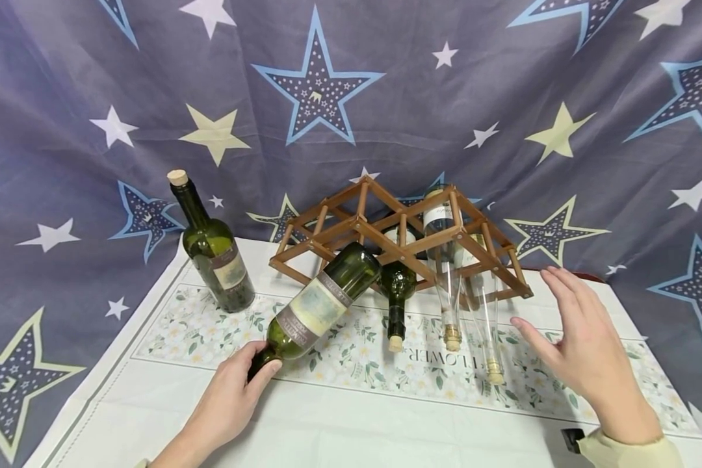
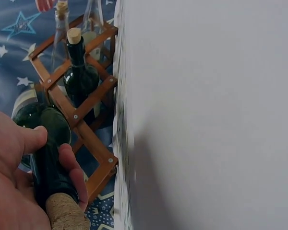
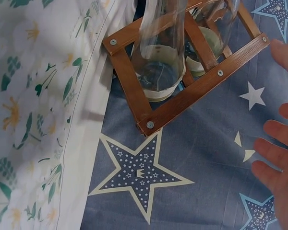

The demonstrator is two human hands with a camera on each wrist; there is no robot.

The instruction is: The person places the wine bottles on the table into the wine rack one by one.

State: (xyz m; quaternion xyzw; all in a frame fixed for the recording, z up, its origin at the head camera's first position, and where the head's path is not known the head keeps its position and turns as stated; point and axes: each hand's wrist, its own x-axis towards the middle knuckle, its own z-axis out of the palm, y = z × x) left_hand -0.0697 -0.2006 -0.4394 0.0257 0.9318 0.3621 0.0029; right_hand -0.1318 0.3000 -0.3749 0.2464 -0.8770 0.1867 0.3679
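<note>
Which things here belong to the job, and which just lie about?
Apparently in the job: green wine bottle in the left hand, wooden wine rack, three racked wine bottles, standing wine bottle.

Just around: floral table cover, star-patterned backdrop, black object.

On a clock centred on the wooden rack [image 1: 359, 222], near side at 6: starry backdrop [image 1: 398, 110] blocks 12; standing bottle [image 1: 219, 263] bars 9, tilted bottle [image 1: 312, 312] 8, a gap between them; corked necks [image 1: 396, 322] crowd 6 and 5; a hand could pass at 4, between the outer clear bottle [image 1: 489, 328] and right hand [image 1: 587, 348]
</note>
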